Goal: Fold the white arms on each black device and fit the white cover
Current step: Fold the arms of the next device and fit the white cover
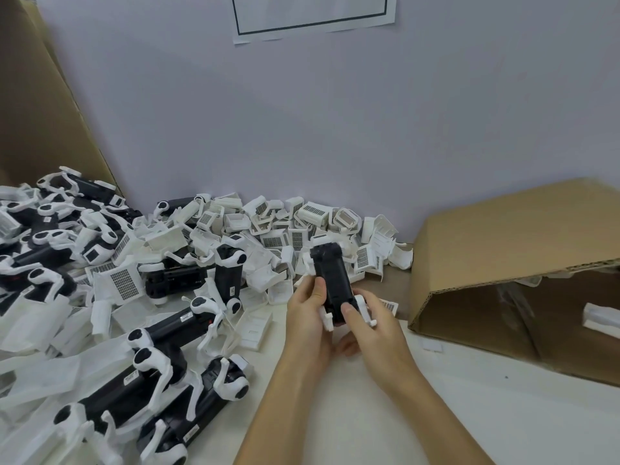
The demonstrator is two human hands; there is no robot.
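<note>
Head view, and we've got the black device (332, 283) up off the bench (369, 414), both hands on it: left hand (310, 317) curled round its left flank, right hand (367, 325) gripping it, thumb on top. Slim black body, white arms (364, 308) at the near end; long axis runs away from us, toward the pile of white covers (302, 223).

Black device (332, 280) in both hands
</note>
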